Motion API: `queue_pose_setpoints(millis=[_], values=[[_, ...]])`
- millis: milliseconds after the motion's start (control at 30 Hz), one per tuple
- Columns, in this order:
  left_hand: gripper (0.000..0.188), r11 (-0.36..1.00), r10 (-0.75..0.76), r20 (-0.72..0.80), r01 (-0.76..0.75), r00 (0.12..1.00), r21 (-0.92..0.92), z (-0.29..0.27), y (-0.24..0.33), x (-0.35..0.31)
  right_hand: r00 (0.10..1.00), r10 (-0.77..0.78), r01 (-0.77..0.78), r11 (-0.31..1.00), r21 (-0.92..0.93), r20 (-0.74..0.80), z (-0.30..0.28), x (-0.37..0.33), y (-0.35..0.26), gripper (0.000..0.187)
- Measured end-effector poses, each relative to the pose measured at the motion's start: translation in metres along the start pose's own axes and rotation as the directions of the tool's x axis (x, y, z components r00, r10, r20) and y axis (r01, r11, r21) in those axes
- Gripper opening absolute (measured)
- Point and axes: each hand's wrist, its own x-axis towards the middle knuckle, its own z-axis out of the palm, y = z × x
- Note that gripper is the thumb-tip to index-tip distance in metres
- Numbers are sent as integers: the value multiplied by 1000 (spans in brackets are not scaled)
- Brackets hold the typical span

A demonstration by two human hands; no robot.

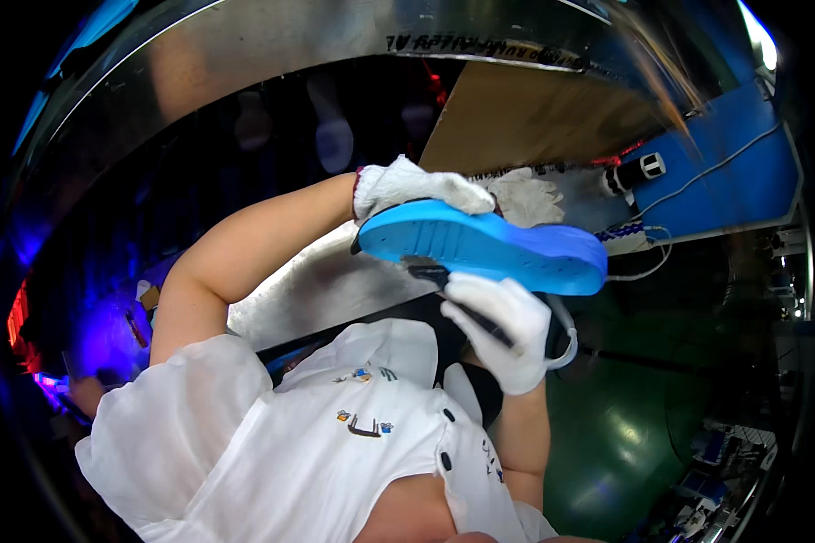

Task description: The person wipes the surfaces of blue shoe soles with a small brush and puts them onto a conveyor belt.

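A shoe with a bright blue sole (480, 244) is held up with its underside facing me; its upper is mostly hidden behind the sole. My left hand (417, 188), in a white knit glove, is closed over the sole's far edge. A small black piece (426, 270) shows at the near edge of the shoe. Just below it is my right hand (512, 330), also gloved in white and slightly blurred. Its thumb and fingers are apart, with fingertips close to the black piece; whether they touch it, I cannot tell.
Behind the shoe lies a crumpled pale glove (530, 195) on a metal surface (317, 294). Beyond are a cardboard sheet (525, 113), a black-and-white cylinder (636, 173) and a blue board (724, 172) with a cable. Pale sole shapes (333, 140) show in the dark area under a curved metal rim (244, 45).
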Motion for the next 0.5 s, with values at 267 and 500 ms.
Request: queue_pose_setpoints(millis=[267,500], values=[[55,628,-726,132,729,675,-272,-10,20,21,995,-95,97,984,-150,22,-14,7,-10,29],[76,947,-304,109,313,946,-74,-21,-10,-6,991,-122,132,962,-240,59,-29,7,-18,26]])
